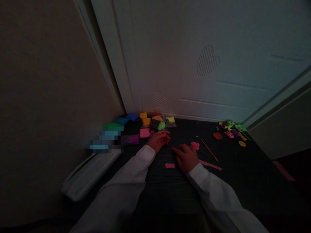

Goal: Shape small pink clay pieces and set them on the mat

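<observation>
My left hand (159, 141) is raised over the dark table, fingers stretched forward and slightly bent, with nothing visible in it. It is nearest to the clay packets at the back. My right hand (187, 158) lies low over the table, its index finger reaching left and the other fingers bent; whether something small is under that fingertip I cannot tell. A pink clay flower (195, 146) sits just beyond its knuckles. Three joined pink discs (170, 165) lie to its left. Right of it are a thin pink stick (209, 150) and a flat pink strip (212, 165), partly hidden by the hand.
Several coloured clay packets, including a pink packet (145, 133) and a blue packet (132, 117), line the back left. A long pale case (91, 176) lies at the left edge. Small clay figures (234, 131) and a red-brown lump (217, 136) occupy the back right. A white panel (170, 64) rises behind.
</observation>
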The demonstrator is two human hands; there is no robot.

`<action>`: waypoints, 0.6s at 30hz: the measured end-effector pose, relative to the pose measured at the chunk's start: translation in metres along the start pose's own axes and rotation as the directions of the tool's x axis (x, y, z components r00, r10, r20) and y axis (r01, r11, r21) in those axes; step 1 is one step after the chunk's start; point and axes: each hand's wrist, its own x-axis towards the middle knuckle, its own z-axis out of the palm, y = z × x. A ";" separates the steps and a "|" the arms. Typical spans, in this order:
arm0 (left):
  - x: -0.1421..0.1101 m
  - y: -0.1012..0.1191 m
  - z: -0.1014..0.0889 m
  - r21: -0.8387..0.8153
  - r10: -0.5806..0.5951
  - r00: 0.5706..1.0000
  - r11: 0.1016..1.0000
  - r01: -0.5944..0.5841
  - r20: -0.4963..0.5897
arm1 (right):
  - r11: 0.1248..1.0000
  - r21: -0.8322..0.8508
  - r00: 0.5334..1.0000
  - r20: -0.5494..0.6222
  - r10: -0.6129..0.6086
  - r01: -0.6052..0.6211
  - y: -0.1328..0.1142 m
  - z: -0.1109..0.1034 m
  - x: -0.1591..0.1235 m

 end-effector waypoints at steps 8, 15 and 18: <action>0.000 0.000 0.001 0.001 0.005 1.000 1.000 -0.005 -0.012 | 1.000 -0.023 1.000 0.019 0.010 -0.010 -0.003 -0.002 0.001; 0.000 -0.001 0.000 0.000 0.009 1.000 1.000 -0.009 0.009 | 0.999 -0.029 1.000 0.006 0.030 -0.030 -0.004 -0.003 0.002; 0.000 -0.001 0.000 0.007 0.013 1.000 1.000 -0.013 0.011 | 0.998 -0.043 0.999 0.023 0.036 -0.035 -0.006 -0.004 0.002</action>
